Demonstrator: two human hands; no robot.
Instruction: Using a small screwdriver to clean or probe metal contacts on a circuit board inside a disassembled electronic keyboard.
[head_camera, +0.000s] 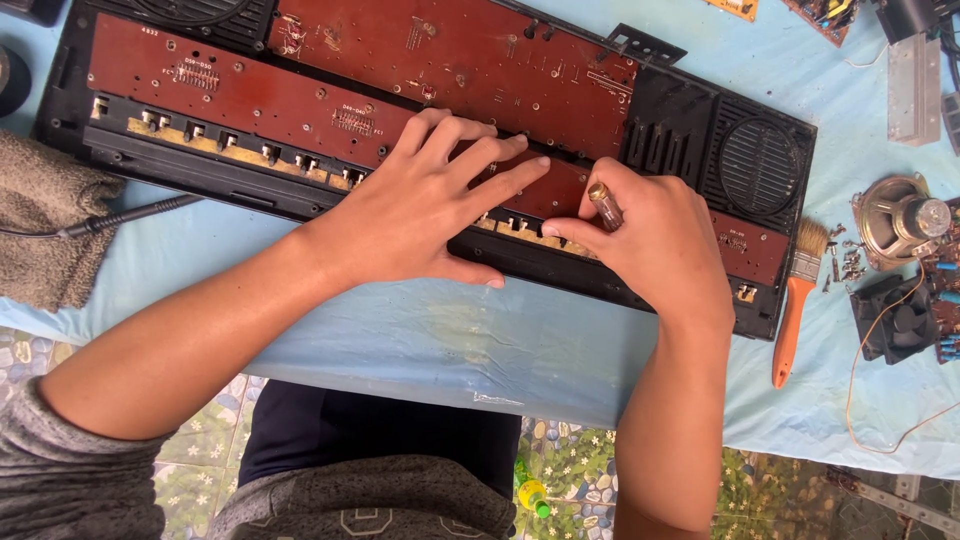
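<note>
The opened keyboard case (700, 130) lies across the table (520, 340), slanting from far left to near right. Inside it sit long circuit boards (330, 100), with a speaker grille (758, 165) at its right end. The left hand (420, 205) rests flat on the boards at the middle; the right hand (655, 245) sits just right of it, a screwdriver (605, 205) upright in its fingers over the case's near edge. Right of the case lies a paintbrush (797, 300), loose screws (848, 262) beside it, then a bare speaker (900, 218) and a small fan (893, 318) nearer. A folded cloth (45, 230) lies at the left edge, a cable (130, 215) running over it.
</note>
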